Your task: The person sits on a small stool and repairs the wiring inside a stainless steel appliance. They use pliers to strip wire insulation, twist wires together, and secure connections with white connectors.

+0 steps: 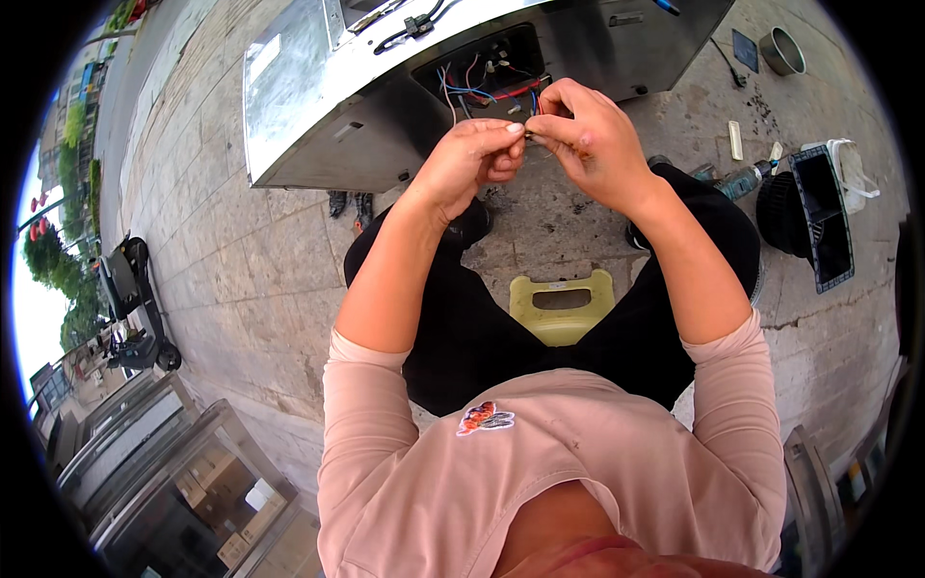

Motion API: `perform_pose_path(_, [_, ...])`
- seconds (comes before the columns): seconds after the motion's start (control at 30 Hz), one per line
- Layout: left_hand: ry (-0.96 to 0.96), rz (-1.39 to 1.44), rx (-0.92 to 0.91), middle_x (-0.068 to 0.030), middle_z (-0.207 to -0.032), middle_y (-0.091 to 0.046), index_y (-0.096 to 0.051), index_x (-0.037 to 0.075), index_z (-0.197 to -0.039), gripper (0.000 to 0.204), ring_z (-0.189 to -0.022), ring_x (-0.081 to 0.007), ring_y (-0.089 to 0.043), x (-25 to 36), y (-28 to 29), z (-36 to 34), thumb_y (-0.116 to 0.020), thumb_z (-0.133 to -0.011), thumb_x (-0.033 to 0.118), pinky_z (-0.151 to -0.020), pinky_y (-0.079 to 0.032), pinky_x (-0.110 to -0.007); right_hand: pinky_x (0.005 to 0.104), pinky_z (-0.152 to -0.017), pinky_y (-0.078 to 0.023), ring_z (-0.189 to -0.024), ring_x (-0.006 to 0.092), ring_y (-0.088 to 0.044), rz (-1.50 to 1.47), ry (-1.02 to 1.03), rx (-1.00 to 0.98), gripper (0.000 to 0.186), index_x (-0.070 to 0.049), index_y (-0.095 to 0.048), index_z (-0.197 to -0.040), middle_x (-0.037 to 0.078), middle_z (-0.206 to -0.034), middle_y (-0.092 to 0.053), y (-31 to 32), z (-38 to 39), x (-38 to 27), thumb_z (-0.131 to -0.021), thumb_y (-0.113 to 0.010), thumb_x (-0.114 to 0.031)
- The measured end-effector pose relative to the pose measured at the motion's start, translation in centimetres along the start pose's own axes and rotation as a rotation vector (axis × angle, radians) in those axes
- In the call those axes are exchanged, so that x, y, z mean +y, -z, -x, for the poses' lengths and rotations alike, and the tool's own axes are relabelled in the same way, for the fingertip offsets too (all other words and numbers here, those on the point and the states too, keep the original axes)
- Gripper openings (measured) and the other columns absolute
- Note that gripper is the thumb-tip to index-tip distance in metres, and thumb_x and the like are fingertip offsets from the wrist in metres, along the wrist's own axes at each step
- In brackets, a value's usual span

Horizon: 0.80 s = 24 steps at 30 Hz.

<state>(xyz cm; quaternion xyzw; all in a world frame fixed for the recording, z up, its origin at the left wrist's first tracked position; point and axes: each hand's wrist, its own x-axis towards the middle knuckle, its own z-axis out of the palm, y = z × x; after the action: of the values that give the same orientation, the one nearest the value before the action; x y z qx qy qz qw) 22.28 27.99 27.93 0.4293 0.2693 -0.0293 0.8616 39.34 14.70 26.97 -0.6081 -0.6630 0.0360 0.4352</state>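
Note:
My left hand (474, 159) and my right hand (593, 140) meet in front of a metal cabinet (366, 144). Both are closed in a pinch, fingertips almost touching, around a small dark piece (528, 135) too tiny to name. Just behind them, an opening in the cabinet's side shows loose blue wires (472, 91) and a red wire (520, 91). Some strands run down toward my fingers, where the hands hide their ends. On top of the cabinet lies a black cable with a plug-like block (416, 26).
Between my legs stands a yellow-green plastic stool (562, 332). To the right are a black compartment tray (827, 217), a clear bottle (742, 181), a metal pot (782, 51) and a white strip (735, 141). A black scooter (140, 299) is parked on the left.

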Motion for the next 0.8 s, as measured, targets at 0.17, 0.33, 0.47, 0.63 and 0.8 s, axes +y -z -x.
perform_pose_path(0.17, [-0.601, -1.147, 0.578, -0.0042, -0.079, -0.062, -0.065, 0.005, -0.087, 0.023, -0.069, -0.0154, -0.058, 0.7, -3.4, 1.2, -0.076, -0.084, 0.024, -0.066, -0.046, -0.028, 0.0354, -0.067, -0.049, -0.079, 0.0244, -0.059, -0.088, -0.168, 0.013, 0.012, -0.007, -0.071, -0.09, 0.004, -0.088, -0.056, 0.1, 0.0, 0.0, -0.079, -0.074, -0.006])
perform_pose_path(0.33, [-1.129, -1.71, 0.539, -0.0048, -0.079, -0.066, -0.067, 0.006, -0.085, 0.018, -0.069, -0.0184, -0.062, 1.1, -3.0, 0.4, -0.08, -0.078, 0.015, -0.061, -0.046, -0.029, 0.0361, -0.067, -0.049, -0.079, 0.0245, -0.06, -0.118, -0.182, 0.048, 0.011, -0.008, -0.073, -0.089, 0.004, -0.086, -0.056, -0.1, -0.1, -0.1, -0.079, -0.075, -0.007])
perform_pose_path(0.47, [-0.467, -0.787, 0.434, -0.0015, -0.075, -0.064, -0.066, 0.004, -0.084, 0.014, -0.066, -0.0129, -0.058, -0.7, -3.2, 0.6, -0.07, -0.09, 0.016, -0.059, -0.043, -0.027, 0.0359, -0.067, -0.049, -0.079, 0.0245, -0.06, -0.07, -0.125, 0.029, 0.012, -0.008, -0.073, -0.09, 0.004, -0.086, -0.056, 0.2, -0.1, -0.1, -0.078, -0.075, -0.008])
perform_pose_path(0.63, [-0.144, -0.138, 0.089, -0.0032, -0.08, -0.062, -0.065, 0.0, -0.091, 0.022, -0.069, -0.0108, -0.055, -0.1, -0.9, 0.7, -0.065, -0.094, 0.022, -0.063, -0.044, -0.025, 0.0359, -0.066, -0.049, -0.079, 0.0244, -0.059, -0.095, -0.098, 0.038, 0.012, -0.008, -0.072, -0.09, 0.004, -0.086, -0.056, -0.2, -0.2, 0.0, -0.079, -0.075, -0.008])
perform_pose_path(0.8, [-0.966, -1.56, 0.516, -0.0032, -0.085, -0.068, -0.068, 0.006, -0.091, 0.022, -0.072, -0.0189, -0.063, 1.6, -2.6, 1.2, -0.083, -0.075, 0.012, -0.066, -0.048, -0.031, 0.036, -0.067, -0.049, -0.078, 0.0242, -0.059, -0.156, -0.177, 0.033, 0.011, -0.008, -0.072, -0.09, 0.004, -0.086, -0.056, -0.1, -0.1, 0.0, -0.079, -0.075, -0.007])
